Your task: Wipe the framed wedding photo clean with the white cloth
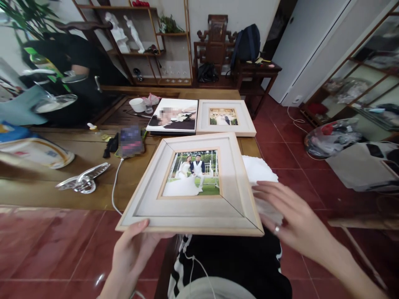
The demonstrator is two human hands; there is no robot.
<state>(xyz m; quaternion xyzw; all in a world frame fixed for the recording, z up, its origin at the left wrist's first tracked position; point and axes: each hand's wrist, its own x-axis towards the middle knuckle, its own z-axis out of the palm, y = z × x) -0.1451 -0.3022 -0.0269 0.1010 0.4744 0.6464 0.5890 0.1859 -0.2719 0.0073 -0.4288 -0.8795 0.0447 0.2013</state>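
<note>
A pale wooden picture frame (196,214) with a photo of a couple on a swing is tilted up in front of me. My left hand (132,245) grips its near left edge, with the thumb on top and the fingers underneath. Dark gaps show at two of the frame's corner joints. Beside its right edge is my right hand (289,216), wearing a ring, with a white tissue (260,168) between its fingers and thumb. Beyond lie a second pale frame (246,118) and a white-edged photo panel (156,120).
On the wooden table (93,162) are a silver winged ornament (84,178), a phone-like device (131,140) on a white cable, a white cup (137,104) and a blue-and-white package (34,145). A person in dark clothes (90,54) sits at the far left. Stuffed plastic bags (330,135) stand on the right.
</note>
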